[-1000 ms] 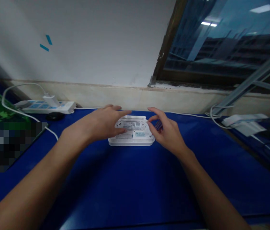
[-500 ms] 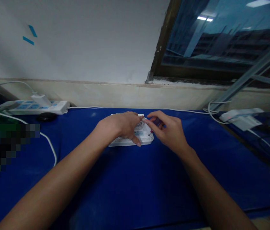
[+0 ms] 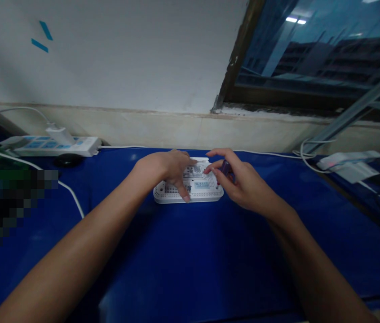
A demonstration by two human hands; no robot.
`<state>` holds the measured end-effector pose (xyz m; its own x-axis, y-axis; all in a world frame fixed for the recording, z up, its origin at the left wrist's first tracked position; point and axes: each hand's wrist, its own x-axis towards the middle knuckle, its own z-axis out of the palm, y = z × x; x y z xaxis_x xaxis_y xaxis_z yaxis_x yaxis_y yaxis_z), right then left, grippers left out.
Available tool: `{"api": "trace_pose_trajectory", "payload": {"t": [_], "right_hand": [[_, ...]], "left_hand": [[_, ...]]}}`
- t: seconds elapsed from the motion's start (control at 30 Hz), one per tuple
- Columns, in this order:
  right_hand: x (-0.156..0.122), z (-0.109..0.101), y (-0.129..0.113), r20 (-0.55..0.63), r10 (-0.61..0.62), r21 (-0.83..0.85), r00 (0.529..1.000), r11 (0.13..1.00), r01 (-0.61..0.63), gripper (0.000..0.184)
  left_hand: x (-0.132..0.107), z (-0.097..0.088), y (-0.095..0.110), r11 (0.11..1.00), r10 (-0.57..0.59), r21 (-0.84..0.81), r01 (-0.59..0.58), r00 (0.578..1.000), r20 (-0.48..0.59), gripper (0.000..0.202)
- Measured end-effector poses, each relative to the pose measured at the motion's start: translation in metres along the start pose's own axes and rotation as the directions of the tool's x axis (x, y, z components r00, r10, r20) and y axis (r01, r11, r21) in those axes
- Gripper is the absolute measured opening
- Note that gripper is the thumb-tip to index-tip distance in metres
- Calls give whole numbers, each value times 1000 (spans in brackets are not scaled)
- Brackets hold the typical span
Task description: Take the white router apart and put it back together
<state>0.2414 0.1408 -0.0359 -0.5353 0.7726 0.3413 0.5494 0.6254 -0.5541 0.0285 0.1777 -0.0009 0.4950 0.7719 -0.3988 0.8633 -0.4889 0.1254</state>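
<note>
We've got a flat white plastic router-style box (image 3: 188, 194) lying on a glossy blue tabletop (image 3: 190, 255), underside up by the look of it, w/ rows of vent holes and printed labels showing. It sits mid-table, right under both hands. L hand (image 3: 171, 170) is part open, arched over the box: palm clear of it, fingertips (image 3: 186, 198) down on the vent panel near the front edge, no real grip. R hand (image 3: 240, 179) is curled, thumb and fingers pinching a small purple item (image 3: 225, 168), exact kind hard to tell, just beside the box's right end; can't tell if those fingers touch the box. We'd judge the box light, stiff and a bit slick, best held by its long edges, clear of the labels. Behind: white power strip (image 3: 55, 146) w/ white plug-in charger (image 3: 60, 135), and a thin white cable (image 3: 271, 154) along the wall.
</note>
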Motion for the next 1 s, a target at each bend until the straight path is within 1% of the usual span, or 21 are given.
{"api": "trace_pose_trajectory", "payload": {"t": [0.07, 0.13, 0.23, 0.27, 0.37, 0.43, 0.47, 0.53, 0.63, 0.7, 0.77, 0.8, 0.87, 0.97, 1.0], "right_hand": [[-2, -5, -4, 29, -8, -26, 1000, 1000, 9, 39], [-4, -7, -6, 14, -20, -71, 1000, 997, 21, 41], [-6, -6, -3, -90, -23, -126, 996, 992, 12, 43], [-5, -4, -1, -128, -19, -138, 992, 990, 1, 39], [-3, 3, 4, -229, -20, -209, 973, 978, -29, 19], [-1, 7, 6, -282, -48, -266, 958, 964, -30, 17], [-1, 8, 5, -289, -65, -285, 955, 958, -21, 17], [0, 8, 3, -251, -81, -291, 965, 957, 5, 25], [-2, 3, -1, -120, -59, -263, 991, 964, 25, 47], [-4, -1, -1, -60, -45, -245, 997, 969, 29, 60], [-6, -4, 1, -48, -51, -232, 998, 972, 38, 67], [-6, -5, 3, -57, -64, -231, 996, 972, 49, 67], [-5, -3, 7, -105, -106, -254, 989, 964, 76, 57], [-3, 1, 10, -194, -173, -311, 966, 944, 106, 32], [-3, 2, 9, -208, -185, -317, 960, 942, 112, 28]], "left_hand": [[1, 1, -5, 1000, 25, 3, -25, 1000, -6, 116], [2, 3, -11, 999, 50, -6, -50, 999, -10, 117], [3, 3, -19, 997, 75, -13, -75, 997, -5, 119], [4, 3, -21, 997, 77, -15, -77, 997, 1, 118], [5, 4, -23, 996, 77, -36, -77, 997, 13, 116], [5, 4, -22, 997, 61, -54, -60, 998, 16, 118], [6, 4, -22, 997, 50, -58, -49, 999, 17, 120], [5, 4, -20, 998, 38, -55, -37, 999, 21, 121], [4, 4, -19, 998, 36, -44, -35, 999, 22, 119], [4, 4, -19, 998, 35, -43, -34, 999, 19, 119], [4, 4, -19, 998, 36, -47, -35, 999, 21, 117], [5, 4, -19, 998, 38, -47, -37, 999, 23, 116], [6, 4, -20, 998, 38, -48, -37, 999, 26, 116], [6, 4, -20, 998, 27, -52, -25, 999, 29, 119], [6, 4, -20, 998, 22, -51, -20, 999, 31, 120]]}}
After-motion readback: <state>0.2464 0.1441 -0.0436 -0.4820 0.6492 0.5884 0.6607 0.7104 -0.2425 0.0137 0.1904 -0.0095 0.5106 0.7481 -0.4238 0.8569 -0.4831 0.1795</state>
